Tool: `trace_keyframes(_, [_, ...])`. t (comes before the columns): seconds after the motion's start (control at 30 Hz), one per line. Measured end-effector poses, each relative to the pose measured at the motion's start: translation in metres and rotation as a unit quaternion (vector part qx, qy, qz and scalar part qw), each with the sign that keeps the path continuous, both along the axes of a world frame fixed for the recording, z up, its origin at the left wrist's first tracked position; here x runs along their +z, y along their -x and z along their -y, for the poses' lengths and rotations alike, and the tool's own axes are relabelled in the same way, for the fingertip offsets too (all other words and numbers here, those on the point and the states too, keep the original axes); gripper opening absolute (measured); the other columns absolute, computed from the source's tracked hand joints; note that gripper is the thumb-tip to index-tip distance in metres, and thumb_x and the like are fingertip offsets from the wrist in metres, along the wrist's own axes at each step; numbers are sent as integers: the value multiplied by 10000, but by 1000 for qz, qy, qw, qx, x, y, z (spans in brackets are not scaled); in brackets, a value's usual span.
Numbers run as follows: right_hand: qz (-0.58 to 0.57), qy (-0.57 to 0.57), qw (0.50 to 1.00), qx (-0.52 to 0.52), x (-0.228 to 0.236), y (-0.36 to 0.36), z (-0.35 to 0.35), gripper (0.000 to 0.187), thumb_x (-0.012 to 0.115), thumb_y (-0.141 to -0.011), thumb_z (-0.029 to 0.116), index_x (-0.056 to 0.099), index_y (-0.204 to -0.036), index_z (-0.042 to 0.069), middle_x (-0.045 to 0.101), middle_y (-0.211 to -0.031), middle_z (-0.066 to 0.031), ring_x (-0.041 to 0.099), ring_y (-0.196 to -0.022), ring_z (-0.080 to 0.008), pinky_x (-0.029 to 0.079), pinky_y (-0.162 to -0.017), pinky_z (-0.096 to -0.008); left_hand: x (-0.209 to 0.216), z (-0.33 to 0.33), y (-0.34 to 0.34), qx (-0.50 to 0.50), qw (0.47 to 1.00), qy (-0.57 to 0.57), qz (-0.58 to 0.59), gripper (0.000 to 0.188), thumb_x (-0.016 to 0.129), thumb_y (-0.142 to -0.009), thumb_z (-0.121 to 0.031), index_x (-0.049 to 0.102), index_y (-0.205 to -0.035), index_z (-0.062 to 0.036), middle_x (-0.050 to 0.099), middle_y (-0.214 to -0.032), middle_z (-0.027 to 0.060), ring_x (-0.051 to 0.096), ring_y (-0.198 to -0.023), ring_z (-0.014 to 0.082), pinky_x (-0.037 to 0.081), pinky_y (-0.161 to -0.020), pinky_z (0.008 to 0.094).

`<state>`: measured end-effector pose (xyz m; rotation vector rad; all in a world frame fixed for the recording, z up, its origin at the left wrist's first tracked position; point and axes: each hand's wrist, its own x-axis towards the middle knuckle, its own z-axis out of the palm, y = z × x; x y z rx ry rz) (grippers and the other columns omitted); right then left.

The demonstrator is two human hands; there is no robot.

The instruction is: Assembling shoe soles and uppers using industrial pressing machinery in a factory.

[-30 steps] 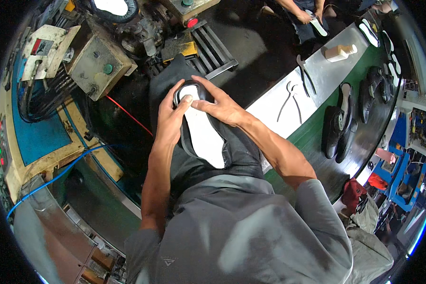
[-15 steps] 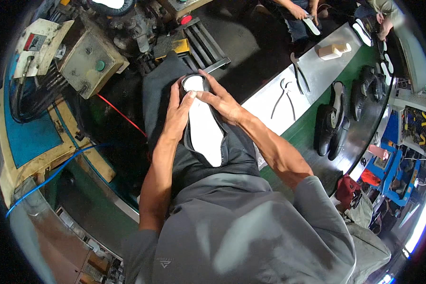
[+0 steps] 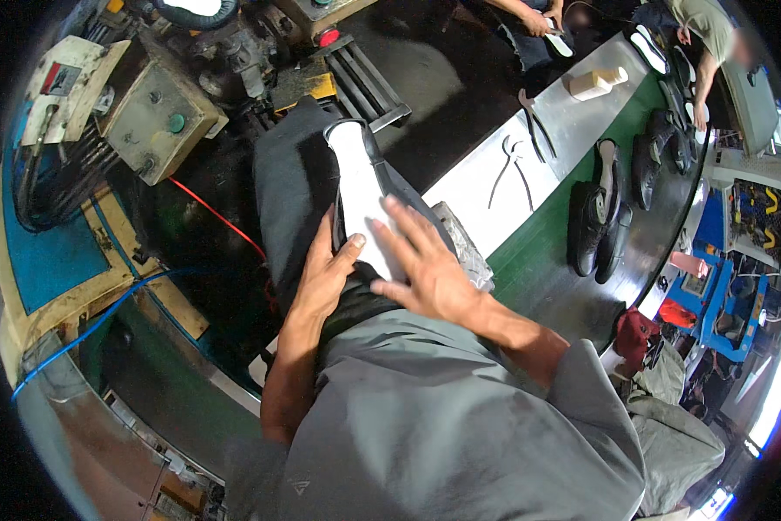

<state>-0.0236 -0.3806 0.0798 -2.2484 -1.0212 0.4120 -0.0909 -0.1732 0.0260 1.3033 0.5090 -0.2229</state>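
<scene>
Across my thighs lies a black shoe upper point(image 3: 375, 149) with a white sole-shaped insole point(image 3: 354, 178) face up in it. The insole's narrow end points away from me. My left hand point(image 3: 325, 269) grips the near left side, its thumb on the white surface and its fingers down along the black edge. Over the near right part, my right hand point(image 3: 429, 265) has its fingers spread, slightly blurred. Its fingertips are at the insole, but I cannot tell how firmly they touch. The hands hide part of the near end.
On the metal bench point(image 3: 468, 187) to the right lie pincers point(image 3: 514, 165), a second pair of pliers point(image 3: 533, 122) and a pale bottle point(image 3: 594, 84). Black shoes point(image 3: 594, 221) stand beyond it. A machine control box point(image 3: 166, 122) is at left. Two people work at the upper right.
Both hands have slid from the far end of the shoe upper toward its near end. The right hand has let go and spread its fingers. The view has shifted slightly.
</scene>
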Motion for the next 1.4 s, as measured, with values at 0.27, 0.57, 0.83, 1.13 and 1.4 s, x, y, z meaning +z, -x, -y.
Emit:
trace_keyframes(0.27, [13, 59, 998, 22, -1, -20, -4, 840, 867, -873, 288, 512, -1634, 326, 151, -1745, -364, 588, -1226, -567, 602, -1013, -584, 9, -36, -50, 119, 990, 74, -26, 818, 681, -1108, -359, 267, -1713, 3, 474, -1640, 215, 556, -1442, 355, 474, -1184, 502])
trace_keyframes(0.57, [37, 26, 997, 65, 4, -32, 4, 640, 856, -865, 287, 694, -1485, 288, 238, -1708, -383, 516, -1403, -553, 504, -1122, -580, -53, -84, -144, 3, 952, -283, 116, 269, 652, -1067, -124, 759, -1278, 5, 798, -1217, 158, 752, -1141, 261, 558, -1007, 373])
trace_keyframes(0.83, [58, -5, 998, 6, 48, -93, -6, 615, 861, -862, 271, 723, -1460, 237, 226, -1727, -368, 465, -1463, -559, 485, -1166, -602, 60, -266, -281, 333, 908, -152, 202, 597, 733, -1067, -409, 600, -1511, -33, 668, -1456, 123, 638, -1322, 248, 512, -1118, 434])
trace_keyframes(1.13, [228, -86, 968, 53, 122, -235, -168, 626, 841, -846, 266, 710, -1459, 263, 277, -1696, -375, 495, -1420, -574, 485, -1154, -567, 128, -312, -294, 205, 957, 126, 160, 522, 750, -1012, -365, 646, -1389, -18, 753, -1232, 141, 730, -1102, 282, 583, -1005, 435])
trace_keyframes(1.4, [217, -129, 965, 70, 89, -301, -303, 709, 848, -836, 246, 661, -1514, 334, 219, -1730, -328, 509, -1364, -577, 487, -1148, -592, 115, -228, -88, 242, 880, 342, 225, 1209, 573, -953, -851, 199, -1707, 18, 456, -1598, 360, 606, -1361, 497, 536, -1119, 685])
